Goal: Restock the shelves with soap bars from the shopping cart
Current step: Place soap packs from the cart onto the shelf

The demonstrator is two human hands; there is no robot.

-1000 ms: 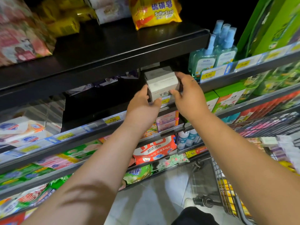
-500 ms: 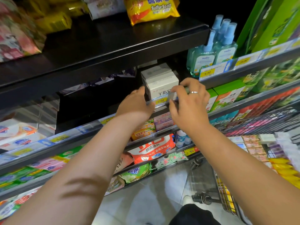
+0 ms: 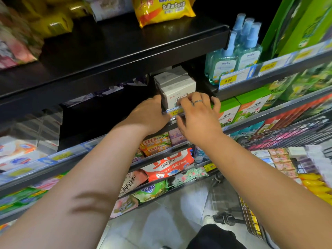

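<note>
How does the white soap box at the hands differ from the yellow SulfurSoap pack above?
The white soap box is a plain, square-edged carton; the yellow SulfurSoap pack is a soft printed bag. The box sits between the left hand and right hand; the pack lies untouched one shelf up. Both are on black shelves.

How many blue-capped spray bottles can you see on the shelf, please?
4 spray bottles, all on the right-hand shelf above the 9.90 price tag: two in front, and two behind them showing mostly caps. More may be hidden further back.
</note>
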